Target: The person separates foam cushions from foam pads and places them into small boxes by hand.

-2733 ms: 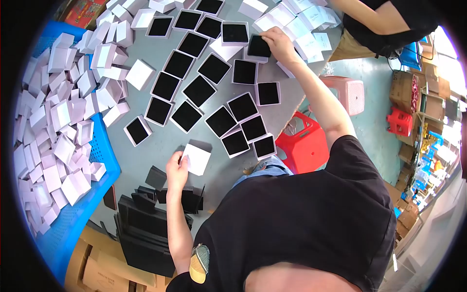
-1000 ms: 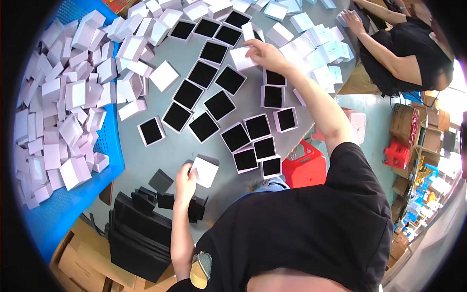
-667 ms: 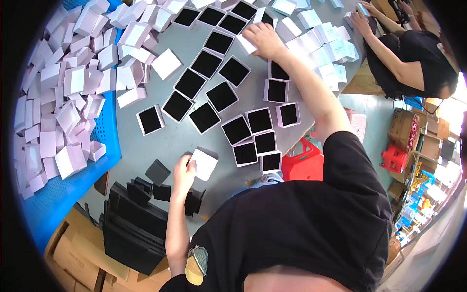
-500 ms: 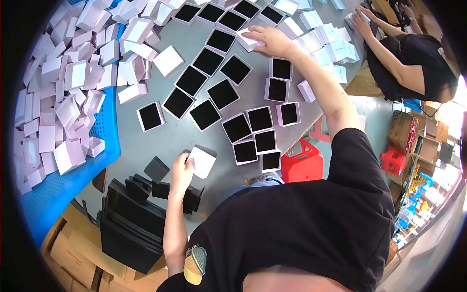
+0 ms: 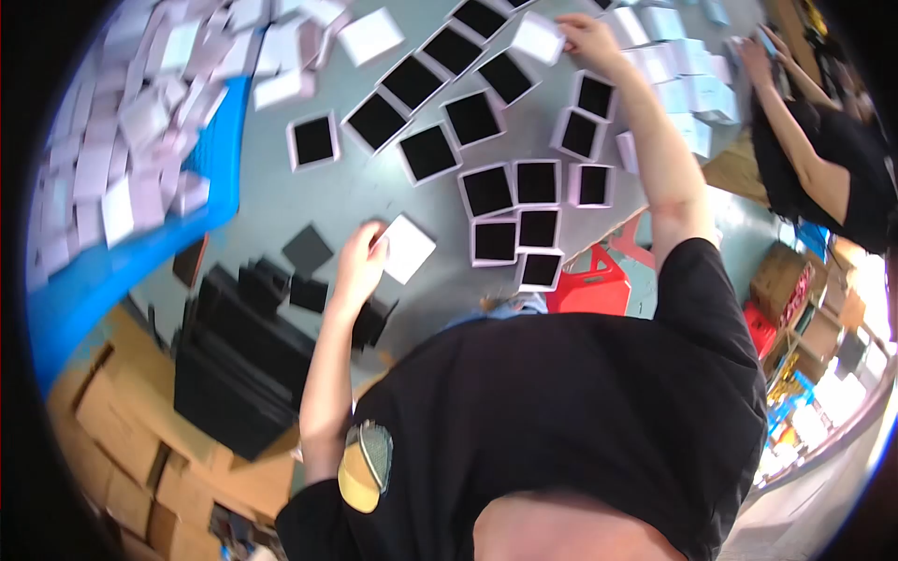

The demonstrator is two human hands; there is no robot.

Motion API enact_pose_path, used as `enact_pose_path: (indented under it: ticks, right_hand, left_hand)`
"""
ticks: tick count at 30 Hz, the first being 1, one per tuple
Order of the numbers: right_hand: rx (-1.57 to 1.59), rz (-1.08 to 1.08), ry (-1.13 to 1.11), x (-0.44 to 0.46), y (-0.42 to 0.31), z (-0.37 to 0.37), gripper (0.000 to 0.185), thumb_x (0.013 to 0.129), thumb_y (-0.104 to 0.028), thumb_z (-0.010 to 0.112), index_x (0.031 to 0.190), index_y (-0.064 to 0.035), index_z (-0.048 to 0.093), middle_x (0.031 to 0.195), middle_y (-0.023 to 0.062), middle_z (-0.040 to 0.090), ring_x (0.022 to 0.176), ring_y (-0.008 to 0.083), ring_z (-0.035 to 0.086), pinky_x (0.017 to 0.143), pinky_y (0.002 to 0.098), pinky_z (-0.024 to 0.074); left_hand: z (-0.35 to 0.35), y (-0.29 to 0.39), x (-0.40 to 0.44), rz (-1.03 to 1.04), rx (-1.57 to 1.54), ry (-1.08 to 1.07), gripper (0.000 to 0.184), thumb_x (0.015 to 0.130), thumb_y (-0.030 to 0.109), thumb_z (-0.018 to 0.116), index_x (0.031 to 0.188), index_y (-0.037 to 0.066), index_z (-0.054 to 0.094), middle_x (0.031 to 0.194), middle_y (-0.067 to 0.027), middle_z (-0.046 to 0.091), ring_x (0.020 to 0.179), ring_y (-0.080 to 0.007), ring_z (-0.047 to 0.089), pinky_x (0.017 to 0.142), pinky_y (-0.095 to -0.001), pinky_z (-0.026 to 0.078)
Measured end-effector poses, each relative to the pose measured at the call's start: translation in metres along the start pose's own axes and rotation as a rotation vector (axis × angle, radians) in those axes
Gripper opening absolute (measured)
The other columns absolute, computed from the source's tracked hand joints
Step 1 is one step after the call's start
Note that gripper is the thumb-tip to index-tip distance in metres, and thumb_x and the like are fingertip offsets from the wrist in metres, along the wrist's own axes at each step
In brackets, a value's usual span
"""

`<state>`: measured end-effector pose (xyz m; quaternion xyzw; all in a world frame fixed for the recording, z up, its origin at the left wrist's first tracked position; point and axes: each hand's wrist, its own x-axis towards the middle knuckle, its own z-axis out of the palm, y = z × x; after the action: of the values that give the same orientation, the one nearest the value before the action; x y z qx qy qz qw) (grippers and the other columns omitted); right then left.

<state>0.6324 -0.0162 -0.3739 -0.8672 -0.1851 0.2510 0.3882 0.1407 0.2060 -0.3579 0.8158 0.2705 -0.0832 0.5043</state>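
My left hand (image 5: 363,262) is closed on the edge of a square white box part (image 5: 409,249), held near the table's front; whether it is a lid or a whole box I cannot tell. Stretched far out, my right hand (image 5: 593,39) pinches the side of a white box (image 5: 538,39) among the trays. Around and below that box lie several open white box trays with black inserts, such as one tray (image 5: 472,119) in the middle and another tray (image 5: 312,141) apart on the left. A thin black square (image 5: 308,250) rests left of my left hand.
White boxes (image 5: 140,126) heap up in a blue crate (image 5: 224,178) on the left. Black panels (image 5: 243,355) and cardboard boxes (image 5: 140,430) are at lower left. A red stool (image 5: 594,285) stands by the table edge. A co-worker (image 5: 809,140) handles something at upper right.
The view has shifted, so the table appears higher. My right hand has drawn the white box slightly nearer over the trays. My left hand still holds its white box part, moved slightly right.
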Motion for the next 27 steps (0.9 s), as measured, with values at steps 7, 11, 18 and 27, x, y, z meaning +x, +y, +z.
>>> enact_pose_path:
  ticks: [7,11,18,27]
  right_hand:
    - [-0.489,-0.094,0.261,0.002,0.007,-0.003,0.037,0.085,-0.028,0.062,0.117,-0.0109,0.068,0.11,0.0167,0.068,0.094,0.0325,0.067,0.086,0.0396,0.0515]
    - [-0.652,-0.146,0.548,-0.02,-0.007,0.015,0.033,0.085,-0.025,0.061,0.113,-0.0092,0.069,0.109,0.0156,0.067,0.104,0.036,0.062,0.091,0.0437,0.0481]
    - [-0.141,-0.783,-0.24,-0.184,-0.157,0.201,0.033,0.079,-0.011,0.073,0.111,-0.0147,0.067,0.12,0.006,0.063,0.114,0.0278,0.059,0.095,0.0398,0.0487]
    - [-0.559,-1.096,-0.6,-0.206,-0.198,0.356,0.032,0.082,-0.018,0.061,0.113,-0.0109,0.055,0.116,0.018,0.055,0.108,0.0325,0.058,0.09,0.0411,0.0499]
  left_hand:
    - [-0.006,-0.003,0.002,-0.039,-0.045,0.092,0.023,0.082,0.005,0.061,0.105,0.001,0.064,0.096,-0.0147,0.064,0.087,-0.0279,0.064,0.077,-0.035,0.051]
    - [-0.021,0.022,-0.002,0.072,-0.059,0.079,0.028,0.08,0.004,0.062,0.108,0.003,0.065,0.107,-0.0153,0.064,0.094,-0.029,0.063,0.081,-0.0344,0.051]
    - [-0.102,-0.011,-0.036,-0.108,0.206,0.648,0.033,0.08,-0.009,0.051,0.108,0.003,0.063,0.104,-0.0135,0.063,0.094,-0.0264,0.064,0.082,-0.0357,0.052]
    - [-0.128,-0.007,-0.036,-0.016,0.063,0.621,0.029,0.083,-0.007,0.055,0.109,0.002,0.064,0.107,-0.0109,0.064,0.097,-0.0217,0.064,0.083,-0.0318,0.052]
